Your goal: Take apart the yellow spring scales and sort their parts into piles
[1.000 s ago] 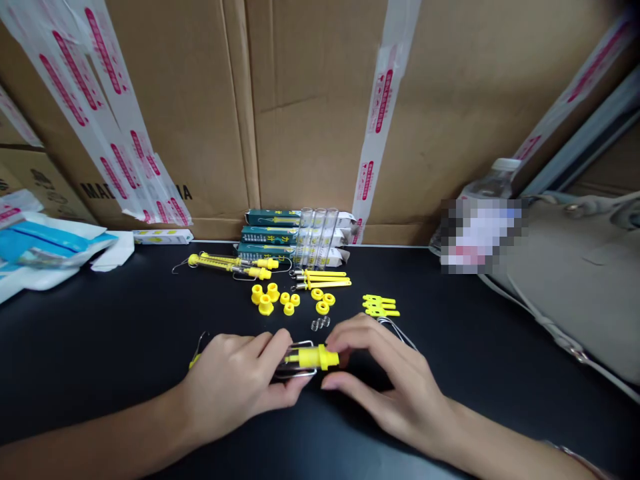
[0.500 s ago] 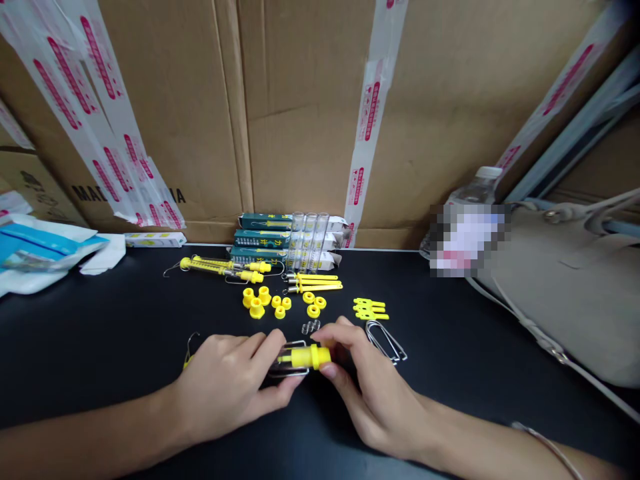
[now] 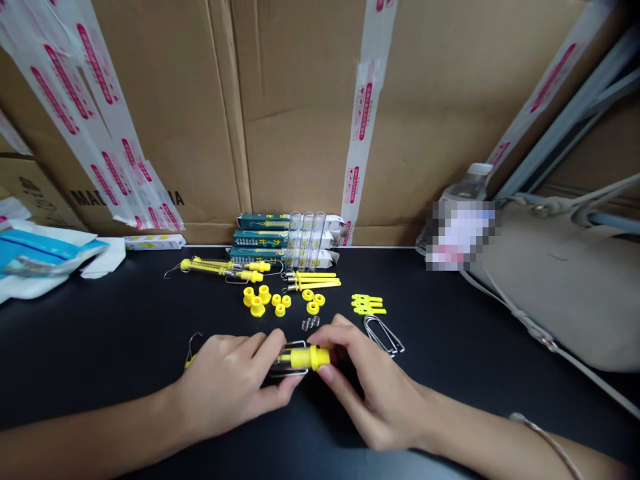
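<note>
My left hand (image 3: 237, 377) is wrapped around the clear tube of a spring scale (image 3: 303, 358), which lies level above the black table. The scale's wire hook shows past the left side of that hand, and a bent wire loop sticks out between its fingers and the yellow end. With thumb and fingers, my right hand (image 3: 370, 383) grips the yellow end cap (image 3: 321, 358). Just beyond the fingers lie small springs (image 3: 310, 323). Bent wire loops (image 3: 384, 335) and flat yellow pieces (image 3: 369, 305) rest beyond my right hand.
Yellow collars (image 3: 257, 307), small rings (image 3: 313, 308) and yellow rods with springs (image 3: 315, 281) lie mid-table. Behind them are two spring scales (image 3: 215, 267), clear tubes (image 3: 307, 240) and green boxes (image 3: 260, 239). A bottle (image 3: 457, 227) and bag (image 3: 560, 280) stand right; plastic packaging (image 3: 45, 253) lies left.
The view has shifted slightly, so things at the right appear further left. Both hands keep the same hold on the spring scale, with hardly any movement.
</note>
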A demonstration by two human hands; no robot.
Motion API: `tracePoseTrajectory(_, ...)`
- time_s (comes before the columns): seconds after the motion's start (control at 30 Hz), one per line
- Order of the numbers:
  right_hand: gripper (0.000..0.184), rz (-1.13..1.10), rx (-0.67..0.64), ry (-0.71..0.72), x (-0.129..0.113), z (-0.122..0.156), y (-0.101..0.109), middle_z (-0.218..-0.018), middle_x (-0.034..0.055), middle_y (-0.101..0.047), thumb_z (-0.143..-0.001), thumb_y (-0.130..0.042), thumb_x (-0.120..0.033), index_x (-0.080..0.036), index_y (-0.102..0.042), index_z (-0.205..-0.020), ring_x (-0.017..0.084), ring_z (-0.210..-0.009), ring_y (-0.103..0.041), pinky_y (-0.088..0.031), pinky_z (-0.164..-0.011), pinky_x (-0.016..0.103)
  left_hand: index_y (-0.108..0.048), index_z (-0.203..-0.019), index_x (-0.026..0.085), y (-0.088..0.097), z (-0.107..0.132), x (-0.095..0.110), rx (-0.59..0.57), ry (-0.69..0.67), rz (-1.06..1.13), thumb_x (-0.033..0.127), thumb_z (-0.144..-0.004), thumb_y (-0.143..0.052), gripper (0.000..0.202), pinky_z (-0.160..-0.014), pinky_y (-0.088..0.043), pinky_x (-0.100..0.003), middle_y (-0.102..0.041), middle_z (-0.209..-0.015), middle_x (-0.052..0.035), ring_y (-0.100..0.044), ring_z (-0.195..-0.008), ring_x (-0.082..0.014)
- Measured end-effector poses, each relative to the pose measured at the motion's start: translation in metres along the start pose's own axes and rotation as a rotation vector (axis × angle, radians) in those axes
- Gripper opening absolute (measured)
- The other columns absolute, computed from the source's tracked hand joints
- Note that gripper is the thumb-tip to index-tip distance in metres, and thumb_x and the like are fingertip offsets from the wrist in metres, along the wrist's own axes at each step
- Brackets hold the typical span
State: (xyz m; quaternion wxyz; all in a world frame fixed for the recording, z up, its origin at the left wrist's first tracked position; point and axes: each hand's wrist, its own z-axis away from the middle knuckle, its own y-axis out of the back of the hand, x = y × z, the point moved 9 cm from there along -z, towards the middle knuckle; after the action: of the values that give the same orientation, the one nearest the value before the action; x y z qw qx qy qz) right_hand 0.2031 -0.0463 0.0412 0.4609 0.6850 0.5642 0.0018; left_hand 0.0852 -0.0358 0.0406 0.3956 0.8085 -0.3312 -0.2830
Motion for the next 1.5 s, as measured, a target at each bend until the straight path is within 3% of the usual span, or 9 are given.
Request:
tracePoseTrajectory(0.23, 0.025, 0.010, -0.108, -0.214, 0.021, -0.001, -0.010, -0.086, 0.0015, -0.060, -0.101, -0.039, -0.018, -0.022, -0.036, -0.126, 0.016, -0.076, -0.060, -0.051, -0.068, 0.029, -0.049, -0.087, 0.020, -0.004, 0.000, 0.000, -0.024, 0.009, -0.024, 0.039, -0.095, -0.045, 0.020, -0.041, -0.049, -0.029, -0.063, -0.061, 0.0036, -0.064, -0.045, -0.0180)
tracePoseTrajectory(0.47, 0.028, -0.044, -0.079, -0.023, 0.002, -0.002, -0.004, -0.097, 0.0070, -0.057, -0.093, -0.048, -0.015, -0.020, -0.043, -0.120, 0.019, -0.085, -0.056, -0.050, -0.073, 0.032, -0.049, -0.089, 0.020, -0.005, 0.000, -0.001, -0.044, 0.026, 0.011, 0.036, -0.093, -0.045, 0.017, -0.041, -0.050, -0.031, -0.065, -0.064, 0.0024, -0.066, -0.048, -0.0199)
tracePoseTrajectory(0.6, 0.025, 0.006, -0.077, -0.119, 0.013, 0.000, -0.004, -0.095, 0.0055, -0.059, -0.097, -0.048, -0.024, -0.020, -0.043, -0.122, 0.019, -0.083, -0.057, -0.048, -0.071, 0.031, -0.049, -0.088, 0.020, -0.004, 0.000, -0.001, -0.028, 0.016, 0.037, 0.036, -0.094, -0.045, 0.017, -0.041, -0.050, -0.030, -0.065, -0.064, 0.0021, -0.066, -0.048, -0.0188)
tracePoseTrajectory(0.67, 0.011, 0.096, -0.082, -0.183, 0.020, 0.000, -0.006, -0.085, 0.0030, -0.058, -0.101, -0.042, -0.025, -0.020, -0.049, -0.108, 0.018, -0.076, -0.055, -0.045, -0.069, 0.031, -0.049, -0.088, 0.020, -0.003, 0.000, -0.001, -0.025, 0.011, 0.040, 0.036, -0.094, -0.044, 0.018, -0.041, -0.050, -0.030, -0.064, -0.063, 0.0021, -0.065, -0.047, -0.0185)
tracePoseTrajectory(0.8, 0.027, 0.235, -0.122, -0.138, 0.018, -0.001, -0.010, -0.072, 0.0016, -0.053, -0.102, -0.036, -0.024, -0.021, -0.044, -0.076, 0.018, -0.067, -0.048, -0.039, -0.066, 0.033, -0.050, -0.087, 0.020, -0.005, 0.001, -0.002, -0.032, 0.036, 0.034, 0.038, -0.095, -0.044, 0.021, -0.041, -0.051, -0.030, -0.063, -0.061, 0.0023, -0.065, -0.046, -0.0191)
tracePoseTrajectory(1.03, 0.003, 0.153, -0.090, -0.113, 0.013, -0.002, -0.004, -0.081, 0.0033, -0.056, -0.095, -0.046, -0.022, -0.019, -0.047, -0.095, 0.018, -0.069, -0.050, -0.042, -0.065, 0.032, -0.051, -0.092, 0.019, -0.007, 0.001, -0.004, -0.032, 0.055, 0.013, 0.036, -0.092, -0.046, 0.018, -0.039, -0.048, -0.031, -0.065, -0.062, 0.0026, -0.065, -0.045, -0.0201)
tracePoseTrajectory(1.13, 0.006, 0.077, -0.053, -0.124, 0.015, 0.000, -0.002, -0.078, 0.0016, -0.056, -0.097, -0.047, -0.027, -0.020, -0.047, -0.096, 0.016, -0.067, -0.053, -0.044, -0.060, 0.028, -0.052, -0.090, 0.019, -0.008, 0.001, -0.002, -0.054, 0.051, 0.018, 0.036, -0.091, -0.048, 0.017, -0.040, -0.048, -0.030, -0.065, -0.061, 0.0027, -0.065, -0.045, -0.0197)
tracePoseTrajectory(1.3, 0.013, 0.019, 0.035, -0.185, 0.024, 0.003, 0.002, -0.077, -0.0014, -0.059, -0.100, -0.042, -0.016, -0.023, -0.050, -0.093, 0.012, -0.062, -0.057, -0.045, -0.058, 0.022, -0.051, -0.082, 0.021, -0.011, 0.001, -0.002, -0.084, 0.049, 0.011, 0.038, -0.090, -0.049, 0.019, -0.040, -0.048, -0.030, -0.062, -0.058, 0.0035, -0.063, -0.043, -0.0191)
tracePoseTrajectory(1.5, 0.015, -0.065, 0.074, -0.161, 0.022, -0.002, 0.007, -0.092, 0.0016, -0.062, -0.093, -0.057, -0.016, -0.024, -0.051, -0.104, 0.016, -0.081, -0.062, -0.052, -0.073, 0.026, -0.049, -0.082, 0.021, -0.010, 0.001, -0.007, -0.065, 0.083, 0.014, 0.037, -0.091, -0.049, 0.018, -0.038, -0.045, -0.030, -0.063, -0.058, 0.0040, -0.063, -0.043, -0.0193)
